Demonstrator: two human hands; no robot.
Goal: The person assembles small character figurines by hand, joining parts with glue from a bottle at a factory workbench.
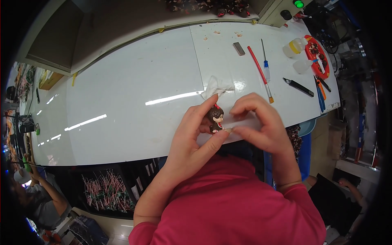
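Note:
A small doll figurine (pixel 217 118) with dark brown hair, a red bow on top and a pale face stands upright in my left hand (pixel 191 141). The thumb lies along its base and the fingers wrap behind it, above the table's near edge. Just right of the figurine is my right hand (pixel 265 124), its index finger and thumb apart with nothing visible between them. That thumb's tip comes close to the left thumb and the figurine's base; whether it touches cannot be told. A crumpled white cloth (pixel 218 86) lies on the table beyond the hands.
On the white table (pixel 122 90) at right lie a grey block (pixel 239 49), red brush (pixel 260 69), blue-handled screwdriver (pixel 266 70), black knife (pixel 298 87), pliers (pixel 319 94), bottles (pixel 295 47) and a red tray (pixel 325 71) of small parts. A crate of wires (pixel 108 192) stands below left.

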